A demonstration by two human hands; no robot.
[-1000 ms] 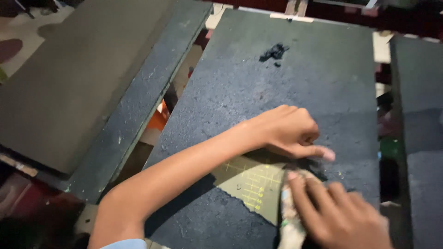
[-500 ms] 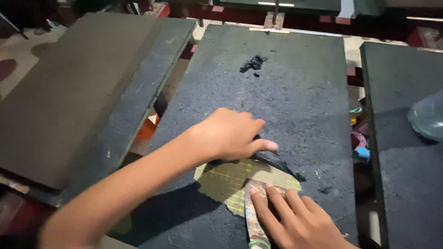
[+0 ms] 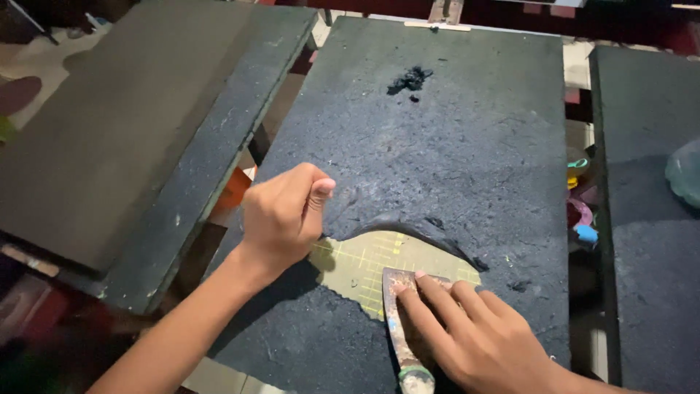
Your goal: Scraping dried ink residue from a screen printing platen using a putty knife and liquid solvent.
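A dark rough-coated board (image 3: 452, 146) lies in front of me. Near its front, the black coating is scraped away, baring a patch of yellow-green gridded surface (image 3: 368, 263). My right hand (image 3: 474, 335) presses a flat scraper blade (image 3: 401, 306) onto that patch, fingers spread over the blade; its handle (image 3: 415, 379) points toward me. My left hand (image 3: 284, 215) is a closed fist at the patch's left edge, pinching the peeled black layer (image 3: 394, 221). A small heap of black scrapings (image 3: 410, 79) sits far up the board.
A second dark slab (image 3: 138, 131) lies tilted at the left, a third (image 3: 649, 219) at the right. In the gap between the middle and right boards are small coloured objects (image 3: 580, 219). A pale translucent item (image 3: 685, 175) rests at the right edge.
My left hand has drawn back to the left and closed into a fist. The scraper has stayed on the bared patch, which looks wider. The view has shifted slightly.
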